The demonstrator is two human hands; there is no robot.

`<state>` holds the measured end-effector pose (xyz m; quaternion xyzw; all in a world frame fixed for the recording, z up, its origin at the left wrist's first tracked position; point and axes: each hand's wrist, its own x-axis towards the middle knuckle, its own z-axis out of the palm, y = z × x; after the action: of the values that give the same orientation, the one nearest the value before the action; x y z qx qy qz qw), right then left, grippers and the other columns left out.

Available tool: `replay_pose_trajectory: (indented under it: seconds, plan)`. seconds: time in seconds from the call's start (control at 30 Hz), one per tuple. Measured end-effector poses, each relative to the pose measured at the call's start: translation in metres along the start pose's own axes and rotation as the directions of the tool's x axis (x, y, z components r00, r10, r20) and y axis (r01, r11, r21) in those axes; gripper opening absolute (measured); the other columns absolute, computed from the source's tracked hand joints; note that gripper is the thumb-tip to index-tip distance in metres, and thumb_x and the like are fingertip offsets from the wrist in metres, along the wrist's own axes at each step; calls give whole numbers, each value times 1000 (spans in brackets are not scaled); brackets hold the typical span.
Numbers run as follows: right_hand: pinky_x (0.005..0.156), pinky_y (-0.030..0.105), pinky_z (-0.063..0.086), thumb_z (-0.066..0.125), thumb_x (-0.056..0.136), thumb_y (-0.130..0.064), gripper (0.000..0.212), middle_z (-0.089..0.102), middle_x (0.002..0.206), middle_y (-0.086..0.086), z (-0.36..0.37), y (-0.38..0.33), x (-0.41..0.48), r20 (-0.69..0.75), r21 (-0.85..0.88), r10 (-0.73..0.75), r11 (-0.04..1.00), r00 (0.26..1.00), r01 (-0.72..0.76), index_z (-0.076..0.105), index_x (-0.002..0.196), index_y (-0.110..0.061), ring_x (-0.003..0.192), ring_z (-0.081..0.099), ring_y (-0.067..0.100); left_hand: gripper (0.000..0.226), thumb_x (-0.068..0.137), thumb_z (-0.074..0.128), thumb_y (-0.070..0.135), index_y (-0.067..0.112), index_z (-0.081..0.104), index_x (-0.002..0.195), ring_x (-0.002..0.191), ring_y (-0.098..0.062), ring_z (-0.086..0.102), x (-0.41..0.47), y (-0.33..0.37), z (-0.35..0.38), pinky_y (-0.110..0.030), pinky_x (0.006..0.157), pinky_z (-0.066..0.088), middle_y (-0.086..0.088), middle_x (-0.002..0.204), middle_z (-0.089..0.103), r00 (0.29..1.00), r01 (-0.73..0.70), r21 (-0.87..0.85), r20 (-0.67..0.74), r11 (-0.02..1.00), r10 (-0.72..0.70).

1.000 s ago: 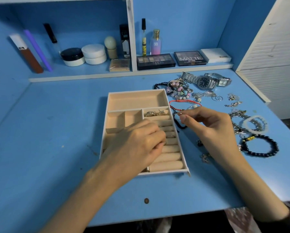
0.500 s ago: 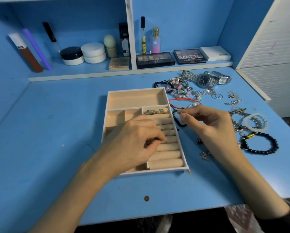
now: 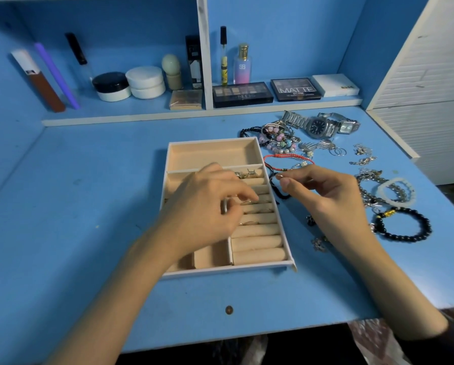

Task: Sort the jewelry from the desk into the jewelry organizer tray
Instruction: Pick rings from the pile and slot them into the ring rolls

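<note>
The jewelry organizer tray (image 3: 228, 271), white rim and beige lining, lies mid-desk. My left hand (image 3: 204, 212) hovers over its ring rolls, fingers loosened above a thin ring (image 3: 247, 202) seated between rolls. More thin rings (image 3: 248, 223) sit lower in the rolls, and chunkier ones (image 3: 249, 173) are in the compartment above. My right hand (image 3: 326, 196) pinches a small silver ring (image 3: 279, 176) just right of the tray. Loose jewelry lies to the right: two watches (image 3: 318, 126), pastel bead bracelets (image 3: 278, 139), a red cord bracelet (image 3: 286, 158), a white bracelet (image 3: 397, 192), a black bead bracelet (image 3: 402, 225).
A black cord (image 3: 279, 192) and small earrings (image 3: 319, 243) lie beside the tray's right wall. The back shelf holds cream jars (image 3: 144, 81), bottles and eyeshadow palettes (image 3: 243, 94). A white cabinet (image 3: 431, 88) bounds the desk on the right. The desk's front edge is near my forearms.
My left hand's pinched fingers on the ring rolls have loosened and the hand has drawn up and left slightly. My right hand has held its pinch almost still.
</note>
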<state>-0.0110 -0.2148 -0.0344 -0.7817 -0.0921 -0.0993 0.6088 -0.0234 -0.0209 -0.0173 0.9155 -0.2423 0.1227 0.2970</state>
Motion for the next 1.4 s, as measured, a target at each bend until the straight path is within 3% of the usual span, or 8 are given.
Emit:
replay_pose_trajectory:
  seconds: [0.2,0.43,0.53,0.7,0.87,1.03,1.17,1.4]
  plan:
    - [64,12,38,67,76,-18,6,68,72,-6,-4,-11,-5,141,-216,-153,960,978,181,73,76,-18,71,55,5,35,74,43,14,27,70,91,88,-5,48,20,-18,3,-30,79,46,16,87,59,963,162,-49,-212,986,-169]
    - [65,17,41,67,76,-15,4,64,74,-7,-6,-5,-15,316,-404,-281,824,906,396,71,74,-15,74,55,9,36,74,42,10,23,71,91,92,-12,52,15,-25,8,-40,82,49,10,88,58,960,164,-70,-216,984,-176]
    - [68,21,43,67,76,-14,5,64,75,-4,-7,-5,-16,339,-427,-316,787,886,444,72,76,-12,73,56,13,34,76,47,1,21,71,91,91,-13,51,14,-25,10,-36,82,49,8,89,59,964,144,-81,-213,986,-158]
    - [56,23,39,62,81,-22,14,62,74,-1,-7,-7,-17,403,-532,-337,670,851,518,74,79,-14,69,55,22,36,76,49,-3,21,71,90,91,-11,50,13,-26,10,-24,78,42,5,90,62,965,141,-67,-214,988,-152]
    - [57,38,49,59,83,-24,18,63,77,-1,-12,-11,-17,419,-550,-334,646,844,529,73,92,-17,72,56,21,36,77,49,-3,20,71,91,92,-12,50,12,-25,10,-27,79,45,5,90,60,965,143,-77,-210,987,-156]
    - [59,28,42,59,80,-5,19,61,76,3,-12,-8,-23,406,-554,-450,571,795,606,74,87,-14,67,52,21,36,77,49,-4,20,71,91,92,-12,50,12,-24,9,-30,80,47,5,91,60,966,138,-72,-212,988,-151]
    - [57,27,37,53,81,-4,24,62,76,6,-12,-4,-24,420,-565,-507,503,753,654,75,85,-12,65,49,22,35,76,48,-2,20,71,91,92,-13,50,11,-24,9,-32,79,48,5,91,60,966,124,-72,-218,990,-137]
    - [56,29,38,50,84,-6,27,61,76,8,-12,1,-25,427,-549,-519,503,741,668,75,89,-12,66,52,25,36,77,50,-4,21,71,91,94,-13,50,11,-23,8,-30,80,46,4,92,61,967,139,-71,-206,988,-151]
